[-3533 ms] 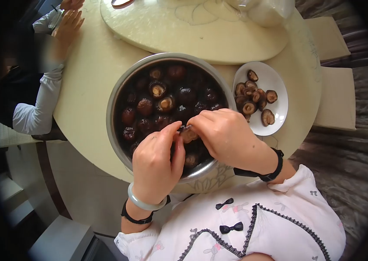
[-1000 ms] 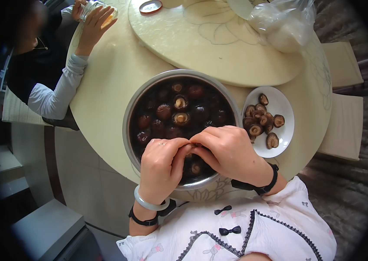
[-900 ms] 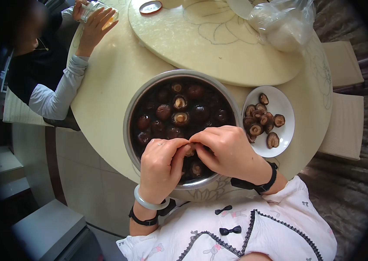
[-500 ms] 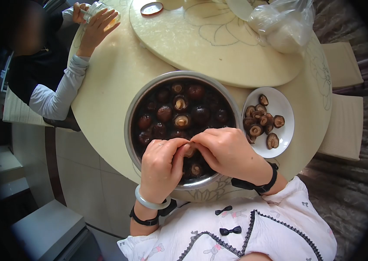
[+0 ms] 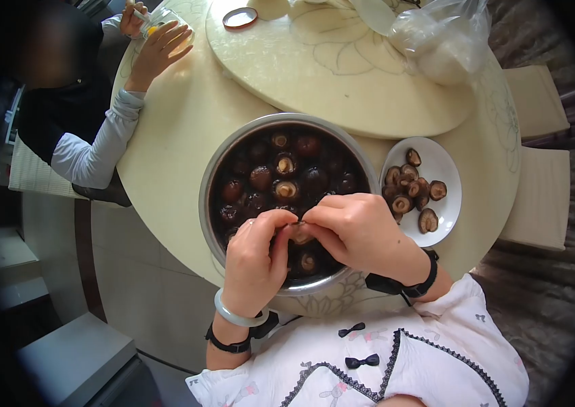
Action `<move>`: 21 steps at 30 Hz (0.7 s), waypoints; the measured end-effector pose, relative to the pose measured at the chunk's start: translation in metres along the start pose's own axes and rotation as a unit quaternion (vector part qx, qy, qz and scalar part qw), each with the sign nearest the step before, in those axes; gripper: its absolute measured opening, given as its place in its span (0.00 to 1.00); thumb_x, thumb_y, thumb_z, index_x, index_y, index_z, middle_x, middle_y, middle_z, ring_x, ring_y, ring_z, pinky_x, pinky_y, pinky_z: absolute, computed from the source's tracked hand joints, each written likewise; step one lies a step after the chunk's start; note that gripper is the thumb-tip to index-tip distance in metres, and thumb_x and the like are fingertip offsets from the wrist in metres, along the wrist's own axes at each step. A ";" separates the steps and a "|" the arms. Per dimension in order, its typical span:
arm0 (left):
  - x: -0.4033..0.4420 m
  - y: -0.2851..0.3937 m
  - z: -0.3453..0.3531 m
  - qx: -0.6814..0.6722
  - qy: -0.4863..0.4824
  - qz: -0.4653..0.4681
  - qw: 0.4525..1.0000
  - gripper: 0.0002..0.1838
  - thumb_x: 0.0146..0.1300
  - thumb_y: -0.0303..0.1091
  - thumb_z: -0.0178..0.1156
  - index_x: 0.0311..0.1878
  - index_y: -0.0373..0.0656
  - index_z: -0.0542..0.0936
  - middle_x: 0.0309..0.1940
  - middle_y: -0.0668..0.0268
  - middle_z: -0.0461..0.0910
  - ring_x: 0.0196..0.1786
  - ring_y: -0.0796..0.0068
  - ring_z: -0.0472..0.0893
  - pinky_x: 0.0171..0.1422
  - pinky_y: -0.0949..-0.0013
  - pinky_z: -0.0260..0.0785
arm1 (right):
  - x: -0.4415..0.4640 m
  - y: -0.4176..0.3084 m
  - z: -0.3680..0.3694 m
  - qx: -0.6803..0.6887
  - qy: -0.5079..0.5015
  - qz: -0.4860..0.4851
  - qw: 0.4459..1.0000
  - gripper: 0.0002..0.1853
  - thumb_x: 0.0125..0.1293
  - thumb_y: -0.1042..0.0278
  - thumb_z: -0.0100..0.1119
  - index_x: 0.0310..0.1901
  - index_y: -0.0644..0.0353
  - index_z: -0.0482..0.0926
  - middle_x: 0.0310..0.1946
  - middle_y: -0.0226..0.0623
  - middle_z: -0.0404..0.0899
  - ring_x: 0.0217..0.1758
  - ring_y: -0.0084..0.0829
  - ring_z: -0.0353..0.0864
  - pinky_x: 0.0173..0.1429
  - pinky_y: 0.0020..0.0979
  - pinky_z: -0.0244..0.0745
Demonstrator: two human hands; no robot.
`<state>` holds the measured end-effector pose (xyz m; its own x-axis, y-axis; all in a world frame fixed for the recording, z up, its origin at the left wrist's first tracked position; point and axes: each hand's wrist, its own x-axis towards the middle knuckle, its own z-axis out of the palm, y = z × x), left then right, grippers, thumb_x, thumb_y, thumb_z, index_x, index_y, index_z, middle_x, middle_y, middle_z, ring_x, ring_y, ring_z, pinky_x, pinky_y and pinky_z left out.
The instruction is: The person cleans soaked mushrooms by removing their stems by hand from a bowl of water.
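A large steel bowl (image 5: 209, 178) holds dark liquid with many mushrooms floating in it, some stem side up. Over its near part, my left hand (image 5: 255, 261) and my right hand (image 5: 369, 234) meet fingertip to fingertip, pinching one mushroom (image 5: 301, 234) between them; the fingers cover most of it. Another mushroom (image 5: 308, 262) floats just below the fingertips. To the right of the bowl, a white oval plate (image 5: 445, 166) carries several brown mushrooms, close beyond my right hand.
A round cream table (image 5: 165, 169) bears a raised turntable (image 5: 369, 95) with a red-rimmed lid (image 5: 240, 18) and a clear plastic bag (image 5: 440, 41). At the upper left, another person's hands hold a glass jar (image 5: 177, 26). Pale chairs (image 5: 539, 197) stand at the right.
Both hands stay together on a mushroom over the bowl, with small finger shifts. The other person's hand at the jar has moved, now with a light stick-like item. The view has shifted slightly.
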<state>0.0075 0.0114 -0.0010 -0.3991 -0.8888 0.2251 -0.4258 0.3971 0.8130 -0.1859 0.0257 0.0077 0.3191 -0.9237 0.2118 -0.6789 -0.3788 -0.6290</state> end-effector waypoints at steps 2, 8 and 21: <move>0.000 0.003 0.002 -0.030 0.023 -0.012 0.999 0.09 0.63 0.19 0.62 0.45 0.38 0.79 0.37 0.59 0.83 0.35 0.62 0.83 0.41 0.65 0.74 | -0.001 -0.001 -0.001 0.007 0.008 0.005 1.000 0.03 0.59 0.71 0.68 0.33 0.59 0.84 0.27 0.36 0.82 0.29 0.39 0.83 0.32 0.35 0.78; 0.002 0.002 -0.001 -0.073 0.020 -0.068 0.995 0.08 0.63 0.19 0.61 0.45 0.36 0.81 0.35 0.59 0.84 0.34 0.67 0.85 0.41 0.69 0.77 | -0.001 -0.004 -0.002 -0.004 0.043 0.005 0.999 0.05 0.62 0.68 0.65 0.32 0.57 0.81 0.25 0.36 0.79 0.28 0.39 0.83 0.31 0.38 0.78; 0.003 -0.003 0.002 -0.081 0.002 -0.081 0.993 0.12 0.62 0.22 0.63 0.50 0.36 0.81 0.36 0.54 0.85 0.37 0.60 0.86 0.42 0.64 0.77 | 0.001 -0.004 0.001 -0.047 0.052 -0.010 0.997 0.04 0.60 0.69 0.66 0.33 0.58 0.80 0.25 0.35 0.78 0.28 0.37 0.83 0.34 0.36 0.77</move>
<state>0.0061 0.0081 -0.0040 -0.3334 -0.9389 0.0857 -0.3477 0.2070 0.9145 -0.1823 0.0260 0.0096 0.2659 -0.9149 0.3036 -0.7334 -0.3964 -0.5522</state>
